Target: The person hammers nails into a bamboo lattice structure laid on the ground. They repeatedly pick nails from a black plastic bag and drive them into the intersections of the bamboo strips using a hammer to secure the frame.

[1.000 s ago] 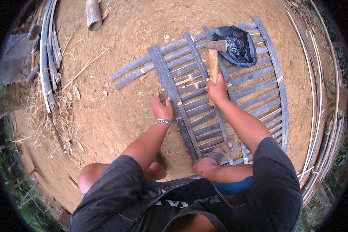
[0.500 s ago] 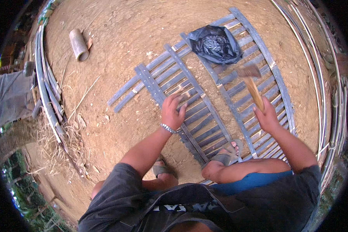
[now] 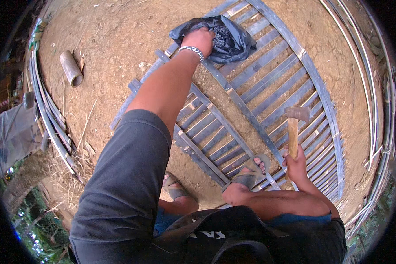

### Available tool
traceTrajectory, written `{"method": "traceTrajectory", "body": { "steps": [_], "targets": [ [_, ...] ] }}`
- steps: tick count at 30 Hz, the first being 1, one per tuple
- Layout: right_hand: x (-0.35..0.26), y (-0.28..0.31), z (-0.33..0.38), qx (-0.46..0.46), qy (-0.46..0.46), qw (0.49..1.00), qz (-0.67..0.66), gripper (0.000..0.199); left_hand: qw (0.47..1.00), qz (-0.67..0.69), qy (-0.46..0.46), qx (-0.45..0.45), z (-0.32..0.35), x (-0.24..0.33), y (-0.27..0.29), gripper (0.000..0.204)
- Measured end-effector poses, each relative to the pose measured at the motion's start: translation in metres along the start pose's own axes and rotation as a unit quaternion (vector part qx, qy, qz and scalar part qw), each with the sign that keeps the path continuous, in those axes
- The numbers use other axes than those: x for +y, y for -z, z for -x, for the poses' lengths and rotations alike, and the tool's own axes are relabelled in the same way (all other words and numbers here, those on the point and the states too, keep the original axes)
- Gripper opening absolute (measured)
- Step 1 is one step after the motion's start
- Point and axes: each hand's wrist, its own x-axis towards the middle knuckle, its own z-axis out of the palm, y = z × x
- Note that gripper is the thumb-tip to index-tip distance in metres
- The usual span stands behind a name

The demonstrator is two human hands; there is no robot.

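Observation:
My left arm stretches forward, and my left hand is down at the left side of a black plastic bag. Its fingers are curled into the bag; their tips are hidden. Inside the bag lies a heap of thin grey metal pieces that look like nails. The bag rests on the far part of a slatted bamboo frame. Low on the right, my right hand is wrapped round the wooden handle of a hatchet, held upright with its rusty metal head at the top, above the slats.
One sandaled foot stands on the frame's near slats, the other on the bare dirt. A short bamboo tube lies at the far left. Long bamboo poles run along the left; more poles line the right.
My left hand has moved forward from above the near slats to the black bag, and its fingers have gone in. My right hand has lowered with the hatchet, toward my right knee.

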Motion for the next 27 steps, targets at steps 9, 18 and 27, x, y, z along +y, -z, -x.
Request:
{"method": "traceTrajectory", "body": {
  "steps": [9, 18, 27],
  "targets": [
    [-0.002, 0.000, -0.003, -0.020, -0.029, 0.999, 0.006, 0.031, 0.995, -0.072, -0.073, 0.011, -0.003, 0.004, 0.007, 0.024],
    [-0.014, -0.007, -0.015, -0.028, -0.021, 0.999, -0.039, 0.030, 0.998, -0.061, -0.033, 0.000, -0.006, 0.002, 0.005, 0.021],
    [-0.012, -0.007, -0.007, -0.043, -0.018, 0.999, -0.016, 0.026, 0.999, -0.020, -0.044, 0.009, 0.002, 0.001, 0.011, 0.020]
  ]
}}
